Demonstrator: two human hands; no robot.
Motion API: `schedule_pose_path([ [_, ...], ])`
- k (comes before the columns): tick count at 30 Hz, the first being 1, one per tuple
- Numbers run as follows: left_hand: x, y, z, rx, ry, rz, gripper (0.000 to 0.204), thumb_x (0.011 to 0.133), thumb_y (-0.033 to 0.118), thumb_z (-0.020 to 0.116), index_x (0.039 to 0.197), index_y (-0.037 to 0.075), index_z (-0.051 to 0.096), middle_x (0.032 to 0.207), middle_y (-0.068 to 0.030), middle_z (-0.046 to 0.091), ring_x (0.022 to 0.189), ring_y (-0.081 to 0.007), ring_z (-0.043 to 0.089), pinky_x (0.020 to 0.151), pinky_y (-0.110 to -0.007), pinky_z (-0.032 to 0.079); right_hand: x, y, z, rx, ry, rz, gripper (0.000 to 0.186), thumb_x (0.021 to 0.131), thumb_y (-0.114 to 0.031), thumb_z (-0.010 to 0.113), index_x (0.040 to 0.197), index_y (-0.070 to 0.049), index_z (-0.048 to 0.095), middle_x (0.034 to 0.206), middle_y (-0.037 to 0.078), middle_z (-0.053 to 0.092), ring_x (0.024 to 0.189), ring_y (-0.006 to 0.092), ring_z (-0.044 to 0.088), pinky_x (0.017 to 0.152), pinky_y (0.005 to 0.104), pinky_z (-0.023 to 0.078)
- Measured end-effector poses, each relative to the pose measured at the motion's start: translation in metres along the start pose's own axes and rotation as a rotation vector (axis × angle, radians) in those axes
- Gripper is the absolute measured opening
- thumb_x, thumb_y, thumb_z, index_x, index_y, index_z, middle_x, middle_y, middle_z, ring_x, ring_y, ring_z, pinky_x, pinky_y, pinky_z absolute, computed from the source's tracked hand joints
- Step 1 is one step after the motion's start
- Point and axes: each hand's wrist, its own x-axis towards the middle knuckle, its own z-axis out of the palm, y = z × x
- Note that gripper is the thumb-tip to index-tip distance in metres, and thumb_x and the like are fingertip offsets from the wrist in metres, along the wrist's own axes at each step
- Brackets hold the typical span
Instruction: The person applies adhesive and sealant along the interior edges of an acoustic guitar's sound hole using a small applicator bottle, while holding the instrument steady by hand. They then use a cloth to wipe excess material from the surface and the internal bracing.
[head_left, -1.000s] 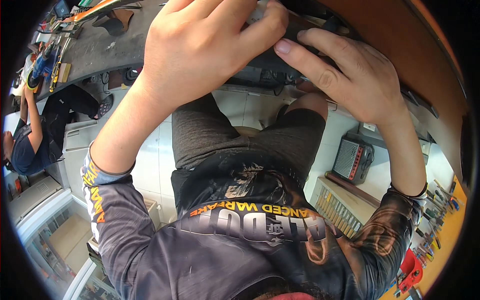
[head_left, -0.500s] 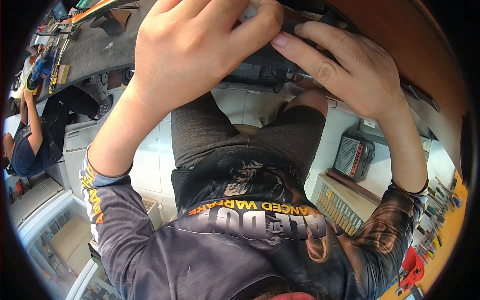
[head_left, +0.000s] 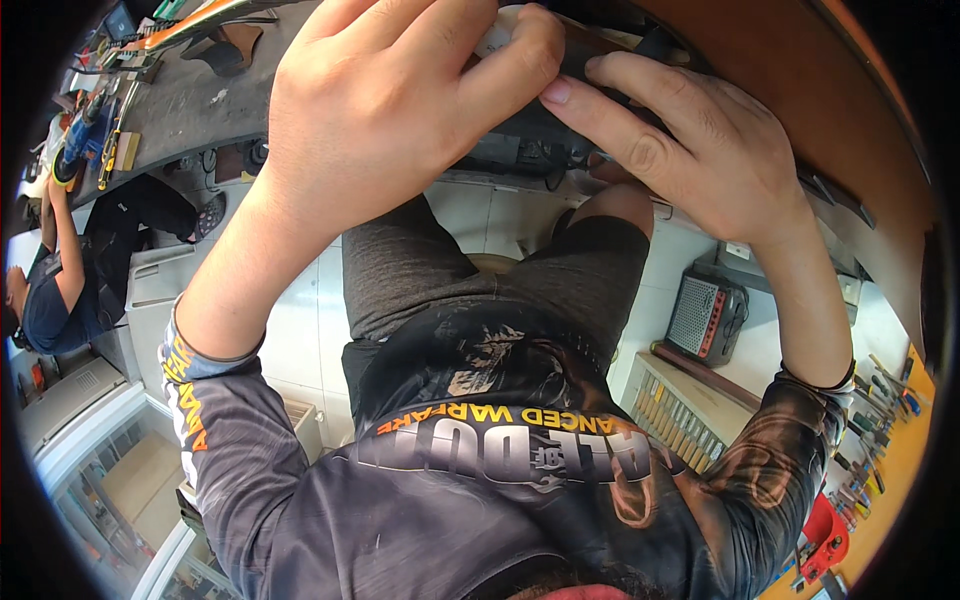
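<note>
At the top of the head view, over the near edge of the dark workbench (head_left: 190,115), my left hand (head_left: 375,120) is closed with its fingers bent. A small whitish thing (head_left: 496,40) shows between its thumb and fingers; its kind is mostly hidden. Just to the right, my right hand (head_left: 715,150) has its thumb and forefinger brought toward each other, around a dark edge I cannot make out. The right thumb's tip lies close beside the left hand's thumb. What lies beyond both hands is largely cut off by the frame's top.
A curved brown leather-like piece (head_left: 228,50) lies on the bench at left. Farther left another person (head_left: 70,285) works with a blue power tool (head_left: 75,140). A brown panel (head_left: 830,110) rises at right. Below it stand a grey-fronted speaker box (head_left: 708,312) and a tool rack (head_left: 675,415).
My left thumb has shifted slightly, and a little more of the whitish thing shows. My right hand has dropped by a small amount, its thumb still close to the left hand.
</note>
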Motion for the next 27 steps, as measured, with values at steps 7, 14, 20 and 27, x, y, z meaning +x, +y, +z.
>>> schedule_pose_path([
  [7,0.005,0.001,-0.007,-0.082,-0.087,-0.067,0.038,0.08,0.02,0.075,0.117,0.013,0.076,0.08,0.0,0.054,0.069,-0.0166,0.06,0.064,-0.033,0.046,0.001,0.002,-0.001,-0.018,0.007,-0.015,0.075,0.084,-0.017,0.08,0.156,-0.028,0.064,0.133,0.007,0.069,0.103,0.0308,0.074,0.084,0.0418,0.062],
  [14,-0.006,0.004,-0.008,-0.029,-0.195,-0.084,0.051,0.077,0.025,0.073,0.126,0.011,0.076,0.084,0.0001,0.053,0.073,-0.0179,0.059,0.071,-0.034,0.049,0.001,-0.006,0.001,-0.173,0.061,-0.055,0.059,0.088,-0.028,0.071,0.147,-0.023,0.072,0.133,0.007,0.069,0.096,0.0236,0.072,0.081,0.0369,0.062],
  [20,-0.006,0.004,-0.011,-0.033,-0.197,-0.095,0.055,0.076,0.026,0.072,0.128,0.009,0.075,0.084,-0.0003,0.053,0.072,-0.018,0.059,0.071,-0.034,0.049,0.005,-0.003,0.002,-0.163,0.1,-0.092,0.06,0.086,-0.028,0.071,0.146,-0.021,0.073,0.129,0.006,0.069,0.09,0.0218,0.07,0.08,0.0353,0.062],
  [27,-0.003,0.005,-0.013,-0.049,-0.242,-0.114,0.057,0.075,0.027,0.071,0.129,0.007,0.074,0.085,-0.0011,0.054,0.073,-0.0192,0.06,0.072,-0.035,0.05,0.006,-0.001,0.013,-0.271,0.252,-0.111,0.051,0.091,-0.028,0.065,0.141,-0.024,0.074,0.11,-0.004,0.063,0.077,0.0115,0.06,0.071,0.0266,0.056],
])
